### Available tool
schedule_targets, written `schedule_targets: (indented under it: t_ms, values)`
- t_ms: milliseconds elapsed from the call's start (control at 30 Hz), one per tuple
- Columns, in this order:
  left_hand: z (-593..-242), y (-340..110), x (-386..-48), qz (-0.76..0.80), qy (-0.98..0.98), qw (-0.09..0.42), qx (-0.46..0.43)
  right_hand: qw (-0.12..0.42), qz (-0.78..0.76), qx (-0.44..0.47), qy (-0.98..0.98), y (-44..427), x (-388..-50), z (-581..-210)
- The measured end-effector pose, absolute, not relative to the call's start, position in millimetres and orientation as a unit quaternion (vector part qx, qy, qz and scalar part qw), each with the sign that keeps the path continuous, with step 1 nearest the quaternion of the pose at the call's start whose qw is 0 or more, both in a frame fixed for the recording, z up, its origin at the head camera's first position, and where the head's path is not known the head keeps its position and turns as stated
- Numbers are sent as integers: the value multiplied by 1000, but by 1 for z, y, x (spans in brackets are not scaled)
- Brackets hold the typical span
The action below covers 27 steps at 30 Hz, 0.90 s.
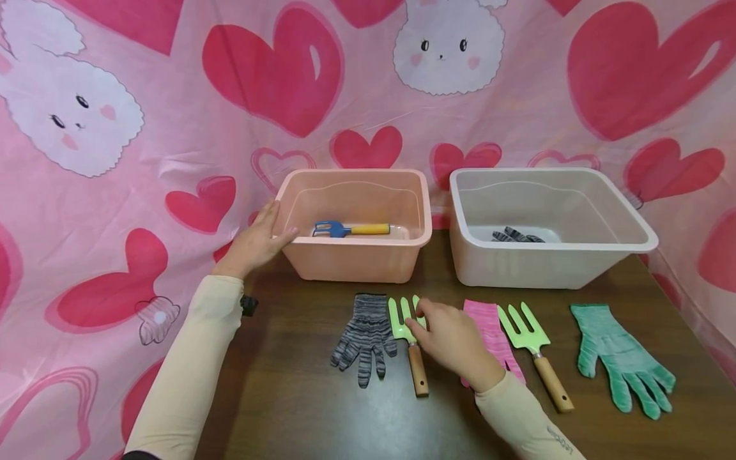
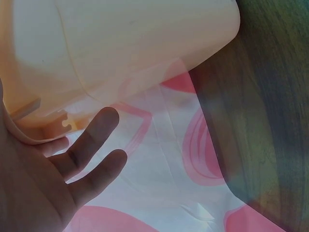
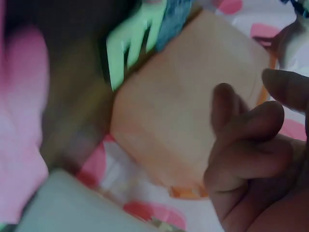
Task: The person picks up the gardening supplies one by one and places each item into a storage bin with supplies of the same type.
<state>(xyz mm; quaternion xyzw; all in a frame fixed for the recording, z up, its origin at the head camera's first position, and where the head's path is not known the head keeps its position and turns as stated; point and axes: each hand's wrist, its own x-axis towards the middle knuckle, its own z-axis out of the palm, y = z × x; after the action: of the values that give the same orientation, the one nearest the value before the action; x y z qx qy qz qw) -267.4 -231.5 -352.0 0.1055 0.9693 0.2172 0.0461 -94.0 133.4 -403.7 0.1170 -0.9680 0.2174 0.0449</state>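
Note:
At the left corner of the peach plastic bin [image 1: 356,262], my left hand [image 1: 255,239] rests on the rim. In the left wrist view, two of its fingers [image 2: 99,133] extend loosely away from the bin wall. A hand fork with a blue head and yellow handle [image 1: 368,229] lies inside that bin. My right hand [image 1: 454,338] hovers by the tines of a green hand fork with a brown handle [image 1: 418,370]. Its fingers are loosely bent with nothing between them in the right wrist view. A grey striped glove [image 1: 368,332] lies left of this fork; a pink glove [image 1: 485,319] is partly hidden by my right hand.
The white bin [image 1: 546,268] at the back right contains dark striped gloves [image 1: 514,236]. A second green hand fork [image 1: 543,361] and a green glove [image 1: 623,361] lie at the right of the brown table [image 1: 287,396]. A pink heart-patterned cloth [image 1: 368,102] hangs behind.

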Motion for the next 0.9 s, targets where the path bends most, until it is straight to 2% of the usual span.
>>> schedule_targets:
  t_ms: [167, 467, 733, 900]
  values:
    - [-351, -230, -269, 216, 970, 44, 106, 29, 202, 99, -974, 131, -70, -422]
    - [-351, -227, -268, 222, 969, 49, 95, -30, 186, 35, -981, 127, -36, -449]
    - [-353, -230, -265, 219, 970, 35, 101, -12, 195, 20, -980, 123, -28, -460]
    - [-354, -230, -267, 220, 970, 30, 100, -23, 195, 18, -980, 122, -30, -460]
